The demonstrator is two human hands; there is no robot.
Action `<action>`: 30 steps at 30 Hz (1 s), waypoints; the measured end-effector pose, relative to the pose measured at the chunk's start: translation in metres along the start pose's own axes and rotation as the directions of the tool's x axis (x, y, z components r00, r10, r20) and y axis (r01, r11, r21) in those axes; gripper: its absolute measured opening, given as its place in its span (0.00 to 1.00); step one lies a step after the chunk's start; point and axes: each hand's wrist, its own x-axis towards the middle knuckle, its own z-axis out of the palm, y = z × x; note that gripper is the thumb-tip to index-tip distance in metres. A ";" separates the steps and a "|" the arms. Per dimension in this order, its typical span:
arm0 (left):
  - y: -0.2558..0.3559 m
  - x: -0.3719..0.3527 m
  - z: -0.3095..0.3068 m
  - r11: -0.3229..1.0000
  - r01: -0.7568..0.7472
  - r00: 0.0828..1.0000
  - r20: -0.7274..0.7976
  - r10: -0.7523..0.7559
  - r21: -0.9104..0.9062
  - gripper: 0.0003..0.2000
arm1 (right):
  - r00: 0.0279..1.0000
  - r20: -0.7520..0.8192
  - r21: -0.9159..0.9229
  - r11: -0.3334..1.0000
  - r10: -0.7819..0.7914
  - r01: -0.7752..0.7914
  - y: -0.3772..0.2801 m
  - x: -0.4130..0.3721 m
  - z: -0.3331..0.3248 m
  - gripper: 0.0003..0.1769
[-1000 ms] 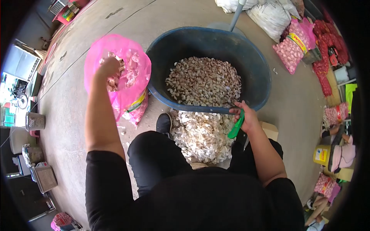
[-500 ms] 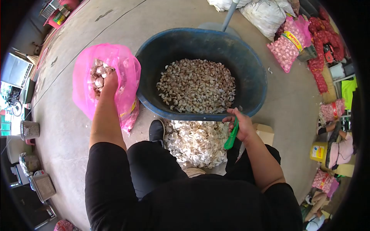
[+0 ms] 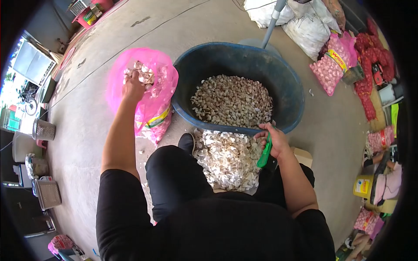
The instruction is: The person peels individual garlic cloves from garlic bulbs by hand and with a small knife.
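My left hand (image 3: pixel 133 90) is in the mouth of a pink mesh bag (image 3: pixel 119 98), its fingers curled against the garlic bulbs (image 3: pixel 146 75) inside; the fingertips are partly hidden. In my right hand (image 3: pixel 277 142) is a green-handled knife (image 3: pixel 264 153), the handle pointing down toward me and the blade barely visible. This hand is at the near rim of a large dark blue tub (image 3: pixel 287 78). Many loose garlic cloves (image 3: pixel 233 100) cover the tub's bottom. Below the tub, between my legs, lies a heap of pale garlic skins (image 3: pixel 228 161).
A grey pole (image 3: pixel 272 26) stands behind the tub, near white sacks (image 3: pixel 305 32). Full pink garlic bags (image 3: pixel 328 65) and red net bags (image 3: pixel 365 78) line the right side. Another person's pink clothing (image 3: pixel 386 185) shows beside a yellow container (image 3: pixel 362 186). Baskets (image 3: pixel 48 193) stand at left.
The view has shifted, so bag and tub appear farther right. My left hand has moved from the right side of the bulbs to their near left side. My right hand still holds the knife.
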 end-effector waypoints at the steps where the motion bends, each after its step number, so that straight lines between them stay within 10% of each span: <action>1: 0.009 -0.012 -0.016 0.999 -0.020 0.998 -0.064 0.018 -0.032 0.25 | 1.000 -0.004 -0.014 1.000 -0.010 0.010 -0.001 -0.006 0.000 0.19; 5: 0.071 -0.079 -0.086 0.840 -0.121 0.985 -0.165 0.038 -0.528 0.21 | 0.980 0.151 -0.210 0.964 -0.132 0.162 -0.014 -0.043 0.013 0.16; 8: 0.115 -0.136 -0.096 0.272 -0.092 0.975 -0.032 0.218 -0.958 0.13 | 0.928 0.298 -0.351 0.878 -0.224 0.325 -0.019 -0.075 0.030 0.14; 12: 0.156 -0.198 -0.065 -0.080 0.408 0.868 0.359 0.343 -0.909 0.07 | 0.818 0.304 -0.519 0.635 -0.488 0.572 -0.003 -0.101 0.049 0.15; 14: 0.182 -0.224 -0.059 0.068 0.351 0.842 0.346 0.414 -0.934 0.07 | 0.777 0.278 -0.488 0.614 -0.564 0.620 0.006 -0.099 0.054 0.15; 18: 0.216 -0.252 -0.021 -0.033 0.666 0.683 0.590 0.431 -0.745 0.10 | 0.793 0.171 -0.338 0.721 -0.584 0.604 0.034 -0.068 0.053 0.14; 30: 0.184 -0.226 0.008 0.096 0.573 0.746 0.567 0.350 -0.814 0.06 | 0.895 -0.138 -0.602 0.754 -0.423 0.264 0.033 -0.038 -0.052 0.17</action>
